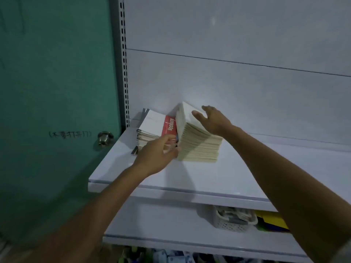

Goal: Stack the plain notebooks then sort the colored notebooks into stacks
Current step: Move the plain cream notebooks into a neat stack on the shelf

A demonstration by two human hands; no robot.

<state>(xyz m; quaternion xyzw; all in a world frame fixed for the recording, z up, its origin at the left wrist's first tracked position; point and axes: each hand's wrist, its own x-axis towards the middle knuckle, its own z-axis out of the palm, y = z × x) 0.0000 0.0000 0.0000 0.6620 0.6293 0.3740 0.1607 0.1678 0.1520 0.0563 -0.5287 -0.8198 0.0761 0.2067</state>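
A thick stack of plain cream notebooks [197,143] sits on the white shelf [190,177], tilted up on its left side. My left hand [157,154] grips the stack's lower left edge with fingers curled under it. My right hand [212,120] lies flat on top of the stack, fingers spread and straight. To the left a second pile [150,128] holds white-covered notebooks, with a red colored notebook [169,126] lying on it beside the tilted stack.
A green door [57,92] with a metal knob [104,138] stands left of the shelving. A slotted upright [123,63] runs up the shelf's left side. On the lower shelf sit a white perforated basket [233,221] and yellow items [269,219].
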